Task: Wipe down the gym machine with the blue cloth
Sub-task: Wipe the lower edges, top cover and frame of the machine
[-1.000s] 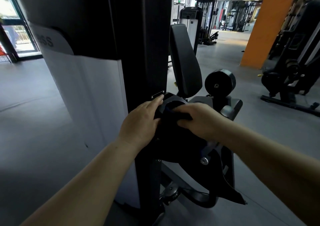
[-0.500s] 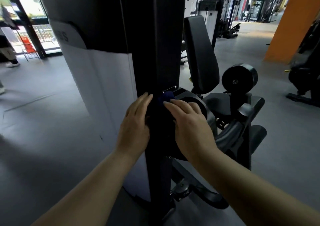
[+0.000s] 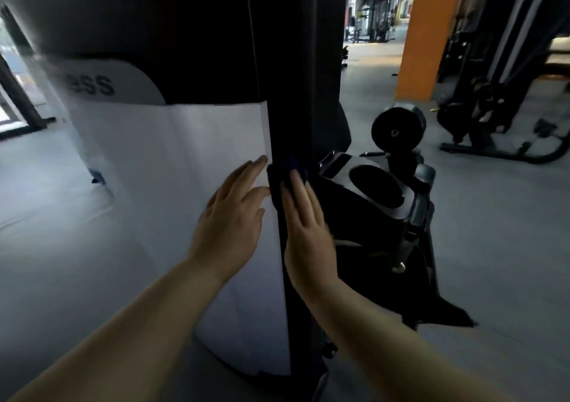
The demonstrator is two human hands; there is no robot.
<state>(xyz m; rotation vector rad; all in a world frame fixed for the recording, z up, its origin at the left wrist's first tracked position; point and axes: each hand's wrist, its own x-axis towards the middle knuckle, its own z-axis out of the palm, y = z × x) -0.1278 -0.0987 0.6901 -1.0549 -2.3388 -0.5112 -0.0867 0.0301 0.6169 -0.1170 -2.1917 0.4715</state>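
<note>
The gym machine fills the middle of the view: a black upright post [image 3: 296,62] with a white shroud panel [image 3: 191,161] on its left. A dark blue cloth [image 3: 285,173] lies against the post at about waist height. My right hand [image 3: 303,235] presses the cloth flat onto the post with straight fingers. My left hand [image 3: 231,216] lies flat beside it, fingers straight, tips touching the cloth's left edge where the white panel meets the post. Most of the cloth is dark and hard to tell from the post.
Right of the post sit the machine's grey and black pivot housing [image 3: 376,186] and a black roller pad [image 3: 398,127]. An orange pillar [image 3: 428,31] and another black machine [image 3: 499,71] stand at the back right. Grey floor spreads on both sides.
Both hands and the cloth have moved off the pivot housing onto the upright post. The fingers have straightened, and the camera has come closer to the post.
</note>
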